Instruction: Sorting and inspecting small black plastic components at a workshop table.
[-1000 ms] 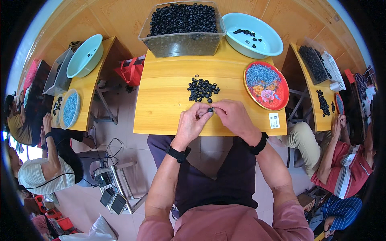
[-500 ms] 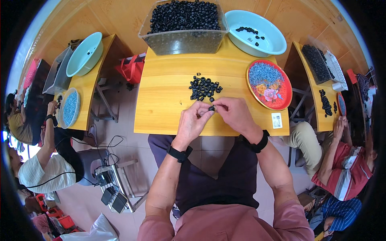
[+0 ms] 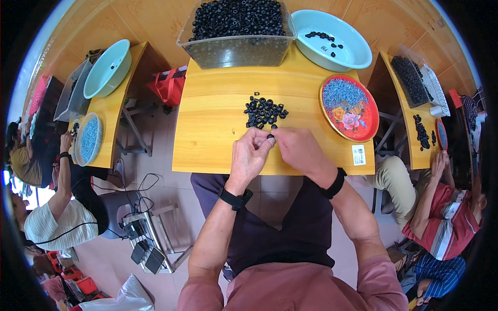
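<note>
My left hand [image 3: 249, 153] is closed in a pinch over the near part of the wooden table, its thumb and forefinger on a small black round part [image 3: 270, 136]. Right against it, my right hand [image 3: 303, 150] has its fingers curled together at the same part; whatever its fingertips grip is hidden behind the hand. Just beyond both hands lies a loose pile of black ring-like and cap-like parts [image 3: 265, 110]. To the right, a red flowered tray [image 3: 368, 122] carries a heap of tiny bluish, clear pieces [image 3: 342, 93].
A clear bin [image 3: 238, 55] full of black parts stands at the table's far edge. Beside it, a light blue basin [image 3: 353, 49] holds several black parts. A white label [image 3: 358, 155] sticks near the right front corner. Other people work at side tables left and right.
My right hand has turned and closed in more over the black part, which now shows less. My left hand has shifted very slightly.
</note>
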Tool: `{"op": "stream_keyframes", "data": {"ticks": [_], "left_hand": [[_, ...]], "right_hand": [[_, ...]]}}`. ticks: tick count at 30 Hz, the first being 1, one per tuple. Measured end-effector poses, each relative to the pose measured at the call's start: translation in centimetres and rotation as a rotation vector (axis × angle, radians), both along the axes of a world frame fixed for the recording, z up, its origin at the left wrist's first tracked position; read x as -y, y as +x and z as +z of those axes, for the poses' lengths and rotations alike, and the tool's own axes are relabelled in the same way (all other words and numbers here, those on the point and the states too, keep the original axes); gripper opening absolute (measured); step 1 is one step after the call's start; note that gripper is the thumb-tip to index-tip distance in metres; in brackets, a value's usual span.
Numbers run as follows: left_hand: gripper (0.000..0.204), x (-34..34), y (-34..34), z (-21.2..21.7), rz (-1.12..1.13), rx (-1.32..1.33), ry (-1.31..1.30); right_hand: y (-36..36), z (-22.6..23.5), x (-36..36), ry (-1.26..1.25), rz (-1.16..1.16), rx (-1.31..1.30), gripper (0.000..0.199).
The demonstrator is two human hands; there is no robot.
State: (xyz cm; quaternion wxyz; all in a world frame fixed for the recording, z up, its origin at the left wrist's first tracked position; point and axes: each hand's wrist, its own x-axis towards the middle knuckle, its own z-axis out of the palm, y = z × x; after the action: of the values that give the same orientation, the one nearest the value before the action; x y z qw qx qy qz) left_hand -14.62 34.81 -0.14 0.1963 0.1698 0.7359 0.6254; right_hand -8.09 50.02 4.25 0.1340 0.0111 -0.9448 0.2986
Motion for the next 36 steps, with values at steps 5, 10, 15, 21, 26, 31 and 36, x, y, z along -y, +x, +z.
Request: {"op": "stream_keyframes", "data": {"ticks": [5,10,15,21,26,31,36], "left_hand": [[0.014,-0.1,-0.3,-0.3,-0.015,-0.049,-0.02],[0.017,-0.2,-0.1,0.5,-0.042,-0.195,0.0],[0.027,-0.2,0.1,0.9,-0.104,-0.282,-0.072],[0.031,0.6,0.6,0.2,-0.119,-0.471,-0.094],[0.028,0.5,0.7,-0.2,-0.13,-0.44,-0.107],[0.022,0.2,0.4,0.5,-0.146,-0.52,-0.111],[0.024,0.3,0.2,0.2,-0.14,-0.552,-0.115]], "right_hand": [[0.3,-0.7,0.1,-0.049,-0.047,-0.047,0.014],[-0.4,-1.0,-0.9,-0.334,-0.109,0.017,0.014],[-0.4,-1.0,-1.1,-0.487,-0.158,0.066,0.016],[0.0,-1.7,-0.6,-0.46,-0.168,0.11,0.016],[0.0,-2.0,-0.4,-0.499,-0.139,0.136,0.015],[-0.5,-0.5,-0.9,-0.359,-0.092,0.179,0.017],[-0.8,-0.2,-0.7,-0.475,-0.11,0.21,0.026]]}}
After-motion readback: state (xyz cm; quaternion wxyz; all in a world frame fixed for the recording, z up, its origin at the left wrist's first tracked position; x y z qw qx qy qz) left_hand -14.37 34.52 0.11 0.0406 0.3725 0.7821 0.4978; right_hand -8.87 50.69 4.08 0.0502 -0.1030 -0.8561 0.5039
